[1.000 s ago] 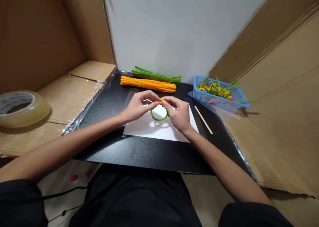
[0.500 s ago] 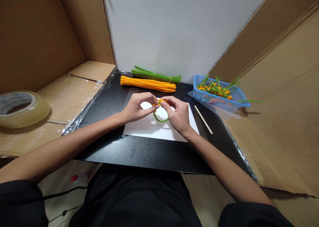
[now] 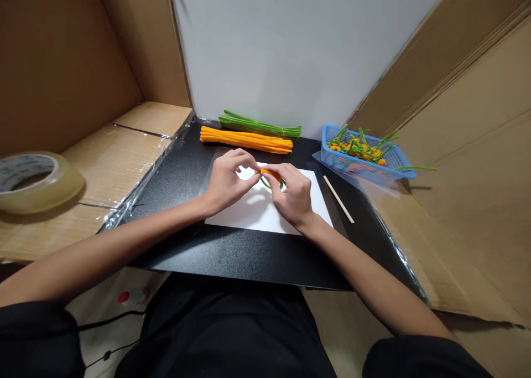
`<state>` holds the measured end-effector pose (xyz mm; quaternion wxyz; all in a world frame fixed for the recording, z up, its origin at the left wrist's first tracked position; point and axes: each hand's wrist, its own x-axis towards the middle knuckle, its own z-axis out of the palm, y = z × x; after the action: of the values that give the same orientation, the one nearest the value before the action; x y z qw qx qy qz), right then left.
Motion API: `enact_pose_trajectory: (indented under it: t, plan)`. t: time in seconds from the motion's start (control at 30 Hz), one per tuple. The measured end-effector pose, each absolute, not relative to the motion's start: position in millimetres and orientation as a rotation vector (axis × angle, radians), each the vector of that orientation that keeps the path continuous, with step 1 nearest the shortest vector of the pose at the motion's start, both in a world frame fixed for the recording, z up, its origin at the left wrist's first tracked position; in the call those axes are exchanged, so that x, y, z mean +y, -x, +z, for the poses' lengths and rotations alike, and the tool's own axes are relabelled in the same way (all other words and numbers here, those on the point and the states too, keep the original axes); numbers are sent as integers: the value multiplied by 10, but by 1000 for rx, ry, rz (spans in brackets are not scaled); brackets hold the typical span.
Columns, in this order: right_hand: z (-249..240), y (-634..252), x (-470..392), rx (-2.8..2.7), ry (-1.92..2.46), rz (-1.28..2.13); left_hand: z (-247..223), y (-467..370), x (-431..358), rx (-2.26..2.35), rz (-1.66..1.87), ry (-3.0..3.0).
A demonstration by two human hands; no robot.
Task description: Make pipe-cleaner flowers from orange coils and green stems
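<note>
Above a white sheet of paper (image 3: 244, 215), both hands pinch an orange pipe cleaner piece (image 3: 271, 174) from its two sides. My left hand (image 3: 231, 180) is closed at its left end, thumb and forefinger together. My right hand (image 3: 291, 192) grips the main part of it, with the thumb in front. A curved green pipe cleaner (image 3: 265, 183) hangs beneath the orange piece, partly behind the right thumb. The fingers hide much of the orange shape.
Bundles of green pipe cleaners (image 3: 259, 124) and orange pipe cleaners (image 3: 246, 140) lie at the back. On the right are a blue basket (image 3: 352, 165) of orange and green pieces and a thin pale stick (image 3: 338, 199). A tape roll (image 3: 62, 187) rests on cardboard at left.
The orange piece has been turned in the fingers, and the green loop under it now shows higher and smaller. My right hand has shifted slightly left.
</note>
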<state>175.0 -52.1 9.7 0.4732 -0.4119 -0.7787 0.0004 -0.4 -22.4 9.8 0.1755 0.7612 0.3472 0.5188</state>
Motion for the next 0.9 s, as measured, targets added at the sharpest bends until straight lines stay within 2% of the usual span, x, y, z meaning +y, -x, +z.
enact_pose_trajectory:
  t: [0.17,0.3,0.5,0.67,0.9]
  plan:
    - [66,-1745,-503,-1945,985,-126,91,1,-228,1041,1534,-2249]
    - [95,-1783,-472,-1917,1040,-30,137,18,-204,1012,1450,-2204]
    - [133,-1924,-310,-1697,1136,536,191,113,11,1015,1384,-1825]
    - [77,-2043,-150,-1558,1080,1009,140,155,186,799,1339,-1405]
    - [115,-2158,-140,-1325,1224,1582,63,100,168,774,1395,-1384]
